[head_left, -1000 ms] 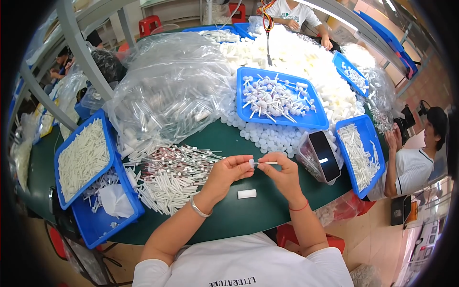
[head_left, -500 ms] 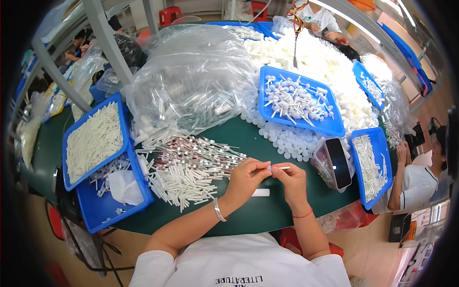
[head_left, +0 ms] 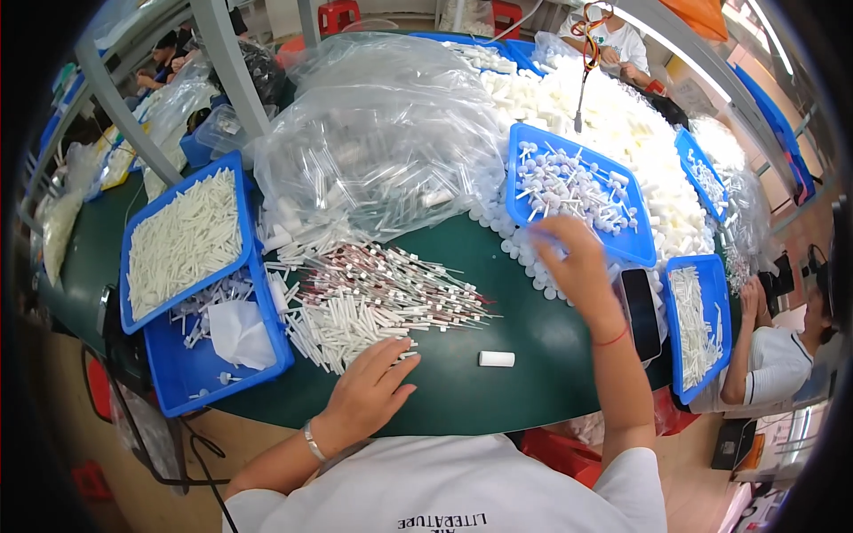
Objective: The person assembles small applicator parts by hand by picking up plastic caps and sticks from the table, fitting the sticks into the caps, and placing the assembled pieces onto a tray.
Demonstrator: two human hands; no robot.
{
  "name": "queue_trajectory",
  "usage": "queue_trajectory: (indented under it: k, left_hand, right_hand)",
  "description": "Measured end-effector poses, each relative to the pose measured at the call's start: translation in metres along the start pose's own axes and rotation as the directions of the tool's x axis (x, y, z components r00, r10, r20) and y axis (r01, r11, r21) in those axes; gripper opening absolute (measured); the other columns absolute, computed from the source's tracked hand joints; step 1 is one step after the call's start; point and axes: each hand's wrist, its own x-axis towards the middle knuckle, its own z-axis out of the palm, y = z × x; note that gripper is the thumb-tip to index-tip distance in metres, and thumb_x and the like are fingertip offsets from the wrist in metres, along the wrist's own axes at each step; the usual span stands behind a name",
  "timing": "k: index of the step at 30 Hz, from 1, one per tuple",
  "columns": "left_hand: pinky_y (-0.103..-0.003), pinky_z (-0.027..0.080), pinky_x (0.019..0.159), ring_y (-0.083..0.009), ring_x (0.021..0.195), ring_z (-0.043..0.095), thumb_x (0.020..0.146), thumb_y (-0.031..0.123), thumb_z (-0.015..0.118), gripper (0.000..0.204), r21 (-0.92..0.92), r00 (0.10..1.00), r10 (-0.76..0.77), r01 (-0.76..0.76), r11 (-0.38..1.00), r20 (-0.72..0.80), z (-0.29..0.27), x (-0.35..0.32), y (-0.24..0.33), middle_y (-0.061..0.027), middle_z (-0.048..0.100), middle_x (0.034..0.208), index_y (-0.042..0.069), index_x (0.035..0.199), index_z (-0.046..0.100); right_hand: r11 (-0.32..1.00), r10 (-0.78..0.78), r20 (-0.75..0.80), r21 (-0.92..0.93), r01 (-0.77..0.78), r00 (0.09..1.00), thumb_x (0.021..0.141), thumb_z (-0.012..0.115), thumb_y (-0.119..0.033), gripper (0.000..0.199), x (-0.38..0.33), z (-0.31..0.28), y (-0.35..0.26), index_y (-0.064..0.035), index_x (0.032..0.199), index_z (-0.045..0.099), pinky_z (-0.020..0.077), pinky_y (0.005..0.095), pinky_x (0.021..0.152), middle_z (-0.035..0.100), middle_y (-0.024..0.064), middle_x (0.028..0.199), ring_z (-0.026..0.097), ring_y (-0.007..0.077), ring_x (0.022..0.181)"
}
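While the left grip (head_left: 369, 386) is released, fingers loosely extended and thumb apart, its fingertips are at the near edge of the white tubes (head_left: 333, 333); contact with any single tube cannot be determined. These tubes lie beyond and left of that grip, long axes at mixed angles. Past them, red-and-white wired pieces (head_left: 400, 284) point many thin ends rightward. The right grip (head_left: 582, 266) is blurred; whether it grasps anything cannot be told. It is at the near rim of a blue tray (head_left: 513, 178) of stemmed pieces, translucent beads (head_left: 522, 252) just to its left. Between both grips, one white cylinder (head_left: 496, 359) lies on the green desk (head_left: 462, 400), long axis running left to right
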Motion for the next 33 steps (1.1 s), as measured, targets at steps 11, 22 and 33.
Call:
queue_trajectory:
  k: [11,22,33]
  left_hand:
    - [-0.056,0.016,0.111,-0.0308,0.140,0.024,0.084,0.041,0.062,0.067,0.356,0.980,-0.056,-0.015,0.934,0.190,0.023,0.011,-0.034,-0.0144,0.027,0.152,0.014,0.141,0.040]
    - [-0.056,0.015,0.111,-0.0320,0.139,0.028,0.086,0.027,0.063,0.052,0.334,0.998,-0.017,-0.002,0.942,0.055,0.034,0.032,-0.032,-0.0151,0.035,0.146,0.009,0.133,0.049]
    - [-0.039,0.046,0.080,-0.0290,0.092,0.056,0.074,0.004,0.068,0.019,0.162,0.988,0.114,-0.097,0.982,-0.102,0.023,0.041,-0.034,-0.0093,0.056,0.094,0.004,0.093,0.065]
  right_hand:
    - [0.988,0.035,0.315,-0.151,0.014,0.948,0.078,0.067,-0.014,0.010,-0.035,0.095,-0.010,-0.0047,0.079,0.068,0.0435,0.0383,0.074,0.064,0.0089,0.081,0.059,0.0277,0.081]
    - [0.973,0.212,0.131,0.067,-0.222,0.968,0.079,0.066,-0.009,0.007,-0.037,0.060,-0.002,-0.0035,0.083,0.063,0.0482,0.0363,0.063,0.065,0.0127,0.075,0.063,0.0292,0.068]
    - [0.828,0.424,0.238,0.290,-0.480,0.874,0.085,0.066,-0.011,0.013,-0.073,0.024,-0.028,0.0005,0.089,0.062,0.0475,0.0228,0.058,0.063,0.0055,0.070,0.058,0.0079,0.061]
